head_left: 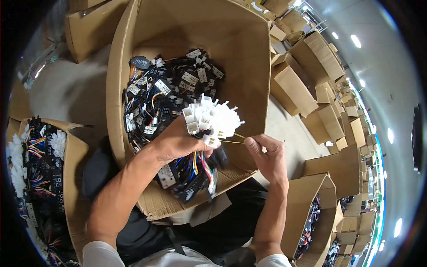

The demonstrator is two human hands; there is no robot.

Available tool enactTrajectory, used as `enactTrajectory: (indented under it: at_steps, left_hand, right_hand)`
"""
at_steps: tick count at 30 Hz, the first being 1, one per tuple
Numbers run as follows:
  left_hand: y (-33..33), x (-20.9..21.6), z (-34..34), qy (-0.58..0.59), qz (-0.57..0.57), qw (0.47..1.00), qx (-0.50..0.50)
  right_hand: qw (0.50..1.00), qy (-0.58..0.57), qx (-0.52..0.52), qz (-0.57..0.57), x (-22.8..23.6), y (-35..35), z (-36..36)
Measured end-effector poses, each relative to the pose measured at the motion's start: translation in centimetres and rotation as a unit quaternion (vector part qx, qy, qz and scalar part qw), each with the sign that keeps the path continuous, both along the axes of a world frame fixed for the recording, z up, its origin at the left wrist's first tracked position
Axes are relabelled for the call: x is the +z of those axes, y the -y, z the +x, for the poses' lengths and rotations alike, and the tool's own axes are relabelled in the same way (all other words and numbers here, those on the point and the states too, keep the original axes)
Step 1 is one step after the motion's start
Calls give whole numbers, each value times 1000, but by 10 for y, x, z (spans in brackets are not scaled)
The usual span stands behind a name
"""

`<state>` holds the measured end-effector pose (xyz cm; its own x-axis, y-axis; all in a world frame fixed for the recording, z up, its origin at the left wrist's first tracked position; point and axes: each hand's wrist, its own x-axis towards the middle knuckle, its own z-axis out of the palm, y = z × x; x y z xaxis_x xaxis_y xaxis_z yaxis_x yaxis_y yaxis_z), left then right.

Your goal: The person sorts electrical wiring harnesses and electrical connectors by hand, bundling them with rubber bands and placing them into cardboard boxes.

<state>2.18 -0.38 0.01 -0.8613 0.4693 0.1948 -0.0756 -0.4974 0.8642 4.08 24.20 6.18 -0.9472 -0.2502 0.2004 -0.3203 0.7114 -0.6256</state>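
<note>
Though cut off by the rim, note side carton [76, 160] left of the big open carton [249, 66], packed with black display modules [58, 178] plus white plugs [18, 164]. Inside the big open carton, toward its left and far parts, see loose heap [189, 78] of black display boards and small pale circuit boards, lying at mixed angles. Over the big open carton's near half, find left hand [180, 142] closed around connector bundle [215, 118], with white housings clumped on top and coloured wires [195, 167] hanging below, lower ends blurred. At the big open carton's right edge, find right hand [270, 155] pinched narrow, thumb against fingers, on thin yellow band [232, 142], pulled out as two taut strands from connector bundle. Right of the big open carton, log right-hand carton [307, 204] containing dark wired parts [311, 224]; beyond, more stacked cartons [293, 89].
</note>
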Motion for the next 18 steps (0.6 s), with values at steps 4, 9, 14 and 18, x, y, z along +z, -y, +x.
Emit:
enactTrajectory:
  at_steps: [4,9,14,18]
  left_hand:
    - [-2,11,-1,21,-14,999,-34]
    - [2,-4,-15,185,67,979,48]
    - [1,-9,-16,160,19,980,112]
    - [1,3,-9,170,13,974,151]
  right_hand:
    - [998,-39,-27,30,-8,-9,-8]
    - [976,32,148,-155,-4,9,-1]
    - [828,100,245,-495,-19,31,2]
    - [681,235,244,-650,-15,33,-3]
